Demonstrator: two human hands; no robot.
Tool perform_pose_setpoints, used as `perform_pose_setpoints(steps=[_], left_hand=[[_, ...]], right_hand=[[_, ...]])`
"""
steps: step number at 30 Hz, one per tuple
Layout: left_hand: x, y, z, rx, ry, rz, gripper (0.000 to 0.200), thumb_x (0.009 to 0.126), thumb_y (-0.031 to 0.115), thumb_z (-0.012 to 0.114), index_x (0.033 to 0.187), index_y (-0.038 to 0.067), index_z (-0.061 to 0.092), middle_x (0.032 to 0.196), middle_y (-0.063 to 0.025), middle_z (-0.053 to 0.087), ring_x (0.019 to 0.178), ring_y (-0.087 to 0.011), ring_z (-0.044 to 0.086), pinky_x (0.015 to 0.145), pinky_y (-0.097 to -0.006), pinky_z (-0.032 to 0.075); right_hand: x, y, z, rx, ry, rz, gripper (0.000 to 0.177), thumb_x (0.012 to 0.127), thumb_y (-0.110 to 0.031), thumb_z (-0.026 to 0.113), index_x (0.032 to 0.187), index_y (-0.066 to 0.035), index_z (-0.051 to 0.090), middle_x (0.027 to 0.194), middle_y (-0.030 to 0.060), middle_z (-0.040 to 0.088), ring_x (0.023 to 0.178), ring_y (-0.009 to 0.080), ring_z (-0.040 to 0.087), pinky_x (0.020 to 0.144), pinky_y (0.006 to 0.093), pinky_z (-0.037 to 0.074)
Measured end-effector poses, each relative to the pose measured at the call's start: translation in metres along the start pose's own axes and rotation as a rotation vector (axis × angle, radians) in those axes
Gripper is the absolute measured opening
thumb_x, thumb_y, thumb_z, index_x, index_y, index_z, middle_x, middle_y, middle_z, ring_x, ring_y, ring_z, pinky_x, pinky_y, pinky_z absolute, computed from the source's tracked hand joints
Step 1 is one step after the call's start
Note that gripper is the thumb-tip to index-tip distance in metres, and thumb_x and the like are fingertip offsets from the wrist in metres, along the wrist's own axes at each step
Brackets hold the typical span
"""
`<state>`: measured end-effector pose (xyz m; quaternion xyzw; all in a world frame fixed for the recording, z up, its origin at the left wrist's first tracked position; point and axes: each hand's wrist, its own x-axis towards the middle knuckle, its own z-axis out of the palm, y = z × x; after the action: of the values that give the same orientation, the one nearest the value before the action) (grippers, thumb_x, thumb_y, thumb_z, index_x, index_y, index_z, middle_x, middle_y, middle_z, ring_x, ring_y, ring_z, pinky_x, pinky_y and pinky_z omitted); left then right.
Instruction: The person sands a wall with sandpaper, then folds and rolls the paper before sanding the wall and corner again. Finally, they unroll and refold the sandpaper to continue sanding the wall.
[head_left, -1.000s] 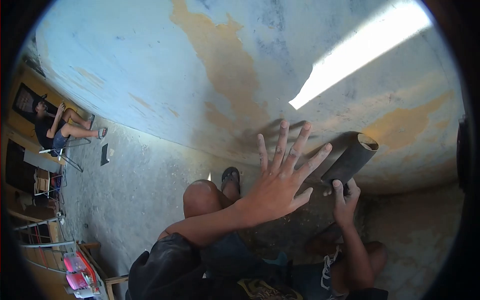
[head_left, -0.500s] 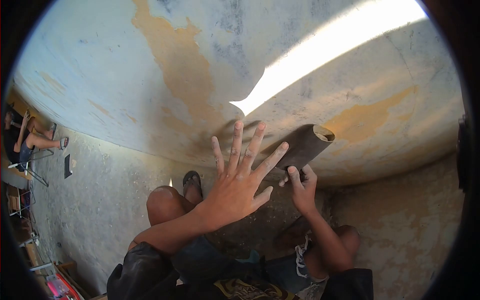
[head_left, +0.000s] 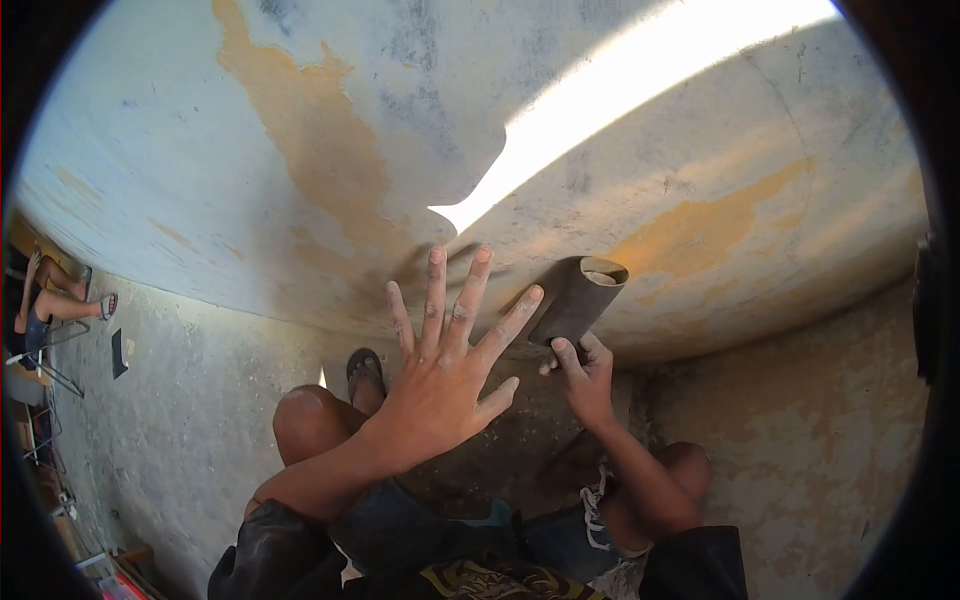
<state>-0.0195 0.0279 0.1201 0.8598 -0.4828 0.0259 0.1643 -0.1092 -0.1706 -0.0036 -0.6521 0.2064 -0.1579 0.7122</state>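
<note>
My left hand [head_left: 440, 370] is raised with its fingers spread, its back towards me and its fingertips close to the patchy white and orange wall [head_left: 520, 240]. White dust marks its fingers. To the right, my right hand [head_left: 583, 375] pinches the lower end of a dark sheet rolled into a tube [head_left: 578, 305]. The tube leans up and right, its open end showing a pale inside. Whether it touches the wall I cannot tell.
A seated person [head_left: 55, 295] is at the far left. A small dark piece [head_left: 119, 353] lies on the grey floor [head_left: 190, 400]. My knees and a sandalled foot [head_left: 366, 368] are below. Pink and red items [head_left: 125, 588] sit at the lower left.
The whole view has shifted, so the wall, both hands and the rolled sheet appear further left. The hand poses look nearly the same, and the tube's open end is turned slightly differently.
</note>
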Motion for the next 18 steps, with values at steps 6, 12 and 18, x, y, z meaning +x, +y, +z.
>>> perform_pose_setpoints(steps=[6, 12, 18], left_hand=[[0.006, 0.01, -0.002, 0.003, -0.023, 0.009, 0.083, 0.085, 0.035, 0.072, 0.158, 0.023, 0.032, 0.164, -0.0276, -0.003, 0.148, -0.0558, -0.008, 0.107, -0.0788, 0.004], [0.008, 0.013, -0.001, -0.001, -0.01, 0.017, 0.084, 0.085, 0.035, 0.072, 0.158, 0.023, 0.031, 0.164, -0.0282, -0.004, 0.147, -0.0559, -0.01, 0.108, -0.0776, 0.002], [0.009, 0.011, -0.002, 0.029, -0.006, 0.023, 0.086, 0.084, 0.036, 0.073, 0.158, 0.021, 0.031, 0.163, -0.0285, -0.005, 0.147, -0.0563, -0.012, 0.107, -0.079, 0.001]], right_hand=[[-0.012, 0.005, 0.002, 0.044, 0.047, 0.005, 0.024, 0.099, -0.021, 0.065, 0.101, 0.003, 0.066, 0.076, 0.0015, 0.062, 0.066, 0.0079, 0.059, 0.061, 0.0252, 0.051], [-0.012, 0.002, 0.0, 0.081, 0.038, -0.002, 0.026, 0.099, -0.023, 0.066, 0.105, 0.002, 0.067, 0.077, 0.0009, 0.063, 0.065, 0.0072, 0.059, 0.061, 0.0248, 0.052], [-0.02, -0.013, 0.007, -0.045, -0.038, -0.043, 0.03, 0.098, -0.027, 0.067, 0.104, 0.003, 0.068, 0.074, 0.0006, 0.063, 0.063, 0.0069, 0.06, 0.059, 0.0243, 0.05]])
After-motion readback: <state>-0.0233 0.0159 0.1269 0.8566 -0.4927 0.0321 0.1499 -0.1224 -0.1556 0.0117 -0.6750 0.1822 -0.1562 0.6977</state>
